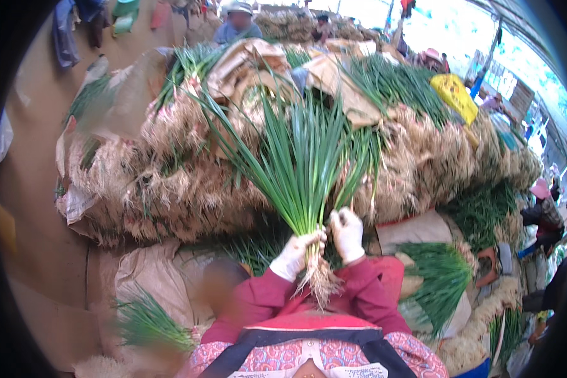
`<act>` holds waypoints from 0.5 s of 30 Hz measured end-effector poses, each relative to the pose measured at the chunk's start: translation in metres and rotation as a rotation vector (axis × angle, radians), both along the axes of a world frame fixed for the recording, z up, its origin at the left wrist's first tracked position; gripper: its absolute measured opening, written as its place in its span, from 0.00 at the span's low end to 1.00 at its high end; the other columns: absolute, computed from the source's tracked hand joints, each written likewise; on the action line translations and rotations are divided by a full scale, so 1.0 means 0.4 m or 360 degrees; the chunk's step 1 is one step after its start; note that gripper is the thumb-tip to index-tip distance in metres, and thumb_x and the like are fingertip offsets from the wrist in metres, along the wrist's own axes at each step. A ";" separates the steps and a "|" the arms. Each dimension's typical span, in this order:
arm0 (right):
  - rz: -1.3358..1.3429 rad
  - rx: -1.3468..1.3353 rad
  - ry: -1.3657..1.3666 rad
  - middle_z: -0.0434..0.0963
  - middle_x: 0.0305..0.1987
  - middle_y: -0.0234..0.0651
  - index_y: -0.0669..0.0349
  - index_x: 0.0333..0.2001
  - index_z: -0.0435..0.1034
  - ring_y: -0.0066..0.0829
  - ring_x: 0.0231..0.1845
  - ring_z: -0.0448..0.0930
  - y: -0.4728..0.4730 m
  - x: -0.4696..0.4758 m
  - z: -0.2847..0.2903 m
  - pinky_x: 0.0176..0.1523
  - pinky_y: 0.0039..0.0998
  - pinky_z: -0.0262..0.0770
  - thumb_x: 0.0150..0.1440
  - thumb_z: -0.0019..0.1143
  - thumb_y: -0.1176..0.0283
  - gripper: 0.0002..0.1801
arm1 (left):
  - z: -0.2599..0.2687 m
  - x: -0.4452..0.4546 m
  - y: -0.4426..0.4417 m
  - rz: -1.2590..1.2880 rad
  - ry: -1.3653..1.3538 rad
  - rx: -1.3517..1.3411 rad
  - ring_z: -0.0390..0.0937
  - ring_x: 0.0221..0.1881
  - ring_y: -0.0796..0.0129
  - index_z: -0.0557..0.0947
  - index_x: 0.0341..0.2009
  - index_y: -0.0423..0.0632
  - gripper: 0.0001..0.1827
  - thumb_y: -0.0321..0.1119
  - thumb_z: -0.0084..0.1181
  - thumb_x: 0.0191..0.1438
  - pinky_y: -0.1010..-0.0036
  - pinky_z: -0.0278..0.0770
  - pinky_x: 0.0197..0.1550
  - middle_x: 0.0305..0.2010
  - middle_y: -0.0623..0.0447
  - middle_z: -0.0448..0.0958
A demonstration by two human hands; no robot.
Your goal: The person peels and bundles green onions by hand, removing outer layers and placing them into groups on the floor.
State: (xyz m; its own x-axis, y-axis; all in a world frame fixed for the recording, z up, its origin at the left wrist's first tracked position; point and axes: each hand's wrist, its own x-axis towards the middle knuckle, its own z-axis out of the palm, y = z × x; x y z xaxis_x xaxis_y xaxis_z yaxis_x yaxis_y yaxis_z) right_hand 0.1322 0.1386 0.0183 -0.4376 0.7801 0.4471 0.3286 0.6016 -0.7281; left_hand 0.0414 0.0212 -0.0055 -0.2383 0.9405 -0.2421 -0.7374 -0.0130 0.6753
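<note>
My left hand (293, 255), in a white glove, grips a bunch of green onions (302, 175) around its pale lower stems. Its long green leaves fan out away from me, and the stringy roots (320, 279) hang toward my lap. Just right of the bunch is my right hand (348, 235), gloved in white too, with thumb and fingers curled together. Whether anything thin is pinched there cannot be made out. Directly beyond both hands rises a long heap of green onions (170, 198), stacked with their roots facing me.
Brown sacking (345, 90) and a yellow sack (453, 98) lie on the heap. Loose bunches rest at lower left (153, 321) and at right (439, 279). A small brown stool (487, 267) stands at right. One person (238, 23) is behind the heap; another (545, 212) is at far right.
</note>
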 end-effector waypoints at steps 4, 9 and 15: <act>0.0248 -0.0490 0.0145 0.65 0.16 0.34 0.64 0.21 0.65 0.25 0.19 0.68 0.023 0.054 -0.010 0.26 0.30 0.64 0.54 0.52 0.66 0.14 | 0.001 -0.016 -0.014 0.0098 -0.0124 0.0075 0.72 0.23 0.72 0.72 0.47 0.48 0.15 0.36 0.50 0.55 0.76 0.73 0.24 0.28 0.58 0.73; 0.0768 -0.0857 -0.0754 0.76 0.26 0.36 0.65 0.35 0.73 0.26 0.23 0.73 -0.022 0.128 0.018 0.30 0.27 0.70 0.55 0.52 0.62 0.15 | -0.021 -0.025 -0.003 0.0064 -0.0366 0.0092 0.71 0.25 0.73 0.71 0.49 0.47 0.17 0.34 0.52 0.54 0.76 0.74 0.27 0.28 0.58 0.71; -0.0038 -0.0101 0.0049 0.75 0.27 0.34 0.64 0.35 0.71 0.20 0.19 0.74 0.163 -0.012 -0.110 0.21 0.18 0.65 0.56 0.48 0.58 0.18 | -0.016 -0.013 0.018 -0.0108 -0.0242 0.0207 0.68 0.25 0.74 0.71 0.47 0.43 0.19 0.27 0.55 0.49 0.77 0.73 0.29 0.26 0.58 0.69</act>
State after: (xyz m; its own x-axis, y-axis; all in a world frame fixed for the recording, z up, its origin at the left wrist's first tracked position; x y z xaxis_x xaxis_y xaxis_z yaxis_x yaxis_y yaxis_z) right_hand 0.1275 0.2038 -0.0258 -0.4054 0.8173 0.4095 0.3188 0.5463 -0.7746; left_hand 0.0363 0.0283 -0.0119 -0.1430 0.9789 -0.1460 -0.8329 -0.0394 0.5520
